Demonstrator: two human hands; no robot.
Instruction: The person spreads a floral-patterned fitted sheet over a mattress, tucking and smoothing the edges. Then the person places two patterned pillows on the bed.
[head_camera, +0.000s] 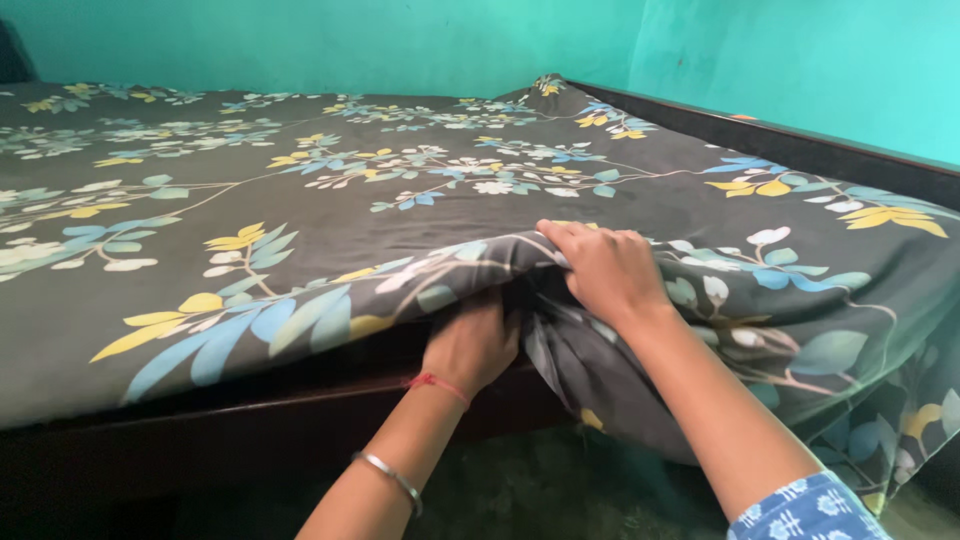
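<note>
We see a dark grey floral bedsheet (300, 210) spread over a bed, and both hands work at its near edge. The right hand (608, 270) lies on top of that edge, fingers curled down over a gathered fold of the sheet and gripping it. Just below it, the left hand (472, 345) reaches under the same lifted edge; its fingers are hidden in the cloth, so we cannot tell how they are closed. A red thread and a metal bangle (392, 479) circle the left wrist.

Left of the hands the sheet's edge lies flat along the dark wooden bed frame (250, 425). Right of the hands the sheet hangs loose over the frame in folds. Beyond the sheet's far and right edges stand green walls (400, 45), close against the frame.
</note>
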